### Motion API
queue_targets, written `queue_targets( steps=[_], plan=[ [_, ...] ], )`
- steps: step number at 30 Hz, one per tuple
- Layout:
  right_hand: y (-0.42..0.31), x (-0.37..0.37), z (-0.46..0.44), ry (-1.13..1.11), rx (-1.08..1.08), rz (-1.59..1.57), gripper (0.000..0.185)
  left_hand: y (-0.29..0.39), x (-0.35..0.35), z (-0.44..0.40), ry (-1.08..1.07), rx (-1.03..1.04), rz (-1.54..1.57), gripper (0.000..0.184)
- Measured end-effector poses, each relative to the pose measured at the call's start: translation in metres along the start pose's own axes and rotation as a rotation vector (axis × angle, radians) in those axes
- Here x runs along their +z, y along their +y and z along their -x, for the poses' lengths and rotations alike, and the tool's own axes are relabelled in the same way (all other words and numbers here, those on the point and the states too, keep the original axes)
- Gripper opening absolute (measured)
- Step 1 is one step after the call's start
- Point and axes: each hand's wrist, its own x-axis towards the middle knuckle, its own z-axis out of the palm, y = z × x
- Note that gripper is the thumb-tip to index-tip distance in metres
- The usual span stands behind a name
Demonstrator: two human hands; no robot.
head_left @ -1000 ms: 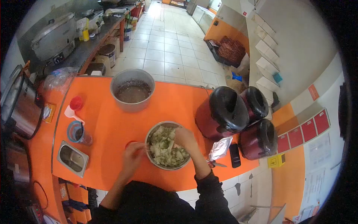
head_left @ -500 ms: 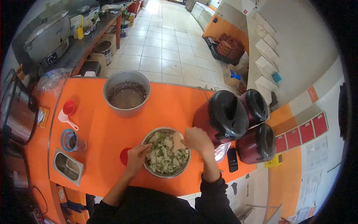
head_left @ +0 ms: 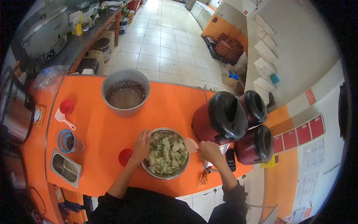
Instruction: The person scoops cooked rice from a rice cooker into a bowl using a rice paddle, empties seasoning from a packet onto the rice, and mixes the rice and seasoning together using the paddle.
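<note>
A metal bowl [head_left: 161, 177] stands on the orange table, filled with a white, rice-like mixture [head_left: 168, 154] flecked with green. On the bowl's left rim, my left hand [head_left: 141, 146] is closed with its fingers over the edge. My right hand [head_left: 210, 152] grips the handle of a pale pink paddle [head_left: 191, 145], whose blade is at the bowl's right rim. Just left of my left wrist sits a small red cup [head_left: 125, 157]. Part of the bowl's left side is hidden by my left hand.
A large grey pot [head_left: 126, 111] with dark residue stands beyond the bowl. Several red-and-black lidded containers [head_left: 220, 125] and a black phone [head_left: 231, 159] are to the right. At left lie a metal pan [head_left: 65, 168], a blue-rimmed cup [head_left: 71, 142] and a white scoop [head_left: 65, 118].
My right hand and the paddle have moved right, from over the food to the bowl's rim. My left hand has moved up and onto the left rim. The mixture's surface looks rearranged.
</note>
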Motion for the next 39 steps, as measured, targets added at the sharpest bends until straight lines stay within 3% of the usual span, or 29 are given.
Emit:
queue_targets(
  steps=[2, 5, 11, 15, 18, 20, 26, 32, 35, 37, 38, 39],
  plan=[
    [0.011, 0.045, -0.04, 0.024, 0.0, -0.013, 0.027, -0.011, 0.005, -0.008, -0.129, -0.074, 0.026, 0.035],
    [0.015, 0.046, -0.07, 0.062, -0.106, -0.034, 0.028, -0.015, 0.004, -0.01, -0.154, -0.165, 0.105, 0.036],
    [-0.013, 0.02, -0.111, -0.075, -0.482, 0.156, 0.031, -0.013, 0.005, 0.002, -0.12, -0.204, 0.119, 0.032],
    [-0.056, 0.031, -0.079, -0.058, -0.554, 0.265, 0.04, -0.007, 0.002, 0.019, -0.103, -0.186, 0.179, 0.032],
    [-0.061, 0.084, -0.025, 0.096, -0.747, 0.34, 0.023, -0.006, 0.001, 0.034, -0.088, -0.266, 0.22, 0.032],
    [-0.096, 0.09, 0.035, 0.16, -0.369, 0.384, 0.012, -0.017, 0.007, 0.038, -0.042, -0.239, 0.241, 0.031],
    [-0.127, 0.158, 0.104, 0.444, -0.206, 0.515, 0.02, -0.01, 0.002, 0.04, 0.011, -0.181, 0.22, 0.028],
    [-0.141, 0.164, 0.137, 0.326, -0.232, 0.525, 0.019, -0.02, 0.006, 0.039, 0.006, -0.189, 0.247, 0.026],
    [-0.137, 0.14, 0.126, 0.103, -0.252, 0.063, 0.018, -0.019, 0.004, 0.041, -0.021, -0.238, 0.254, 0.026],
    [-0.115, 0.149, 0.084, 0.228, -0.435, 0.248, 0.018, -0.019, 0.005, 0.043, 0.002, -0.199, 0.265, 0.026],
    [-0.108, 0.139, 0.063, 0.259, -0.327, -0.061, 0.016, -0.018, 0.004, 0.046, 0.013, -0.182, 0.271, 0.026],
    [-0.094, 0.127, 0.042, 0.261, -0.353, -0.113, 0.018, -0.01, 0.002, 0.051, 0.04, -0.175, 0.256, 0.026]
  ],
)
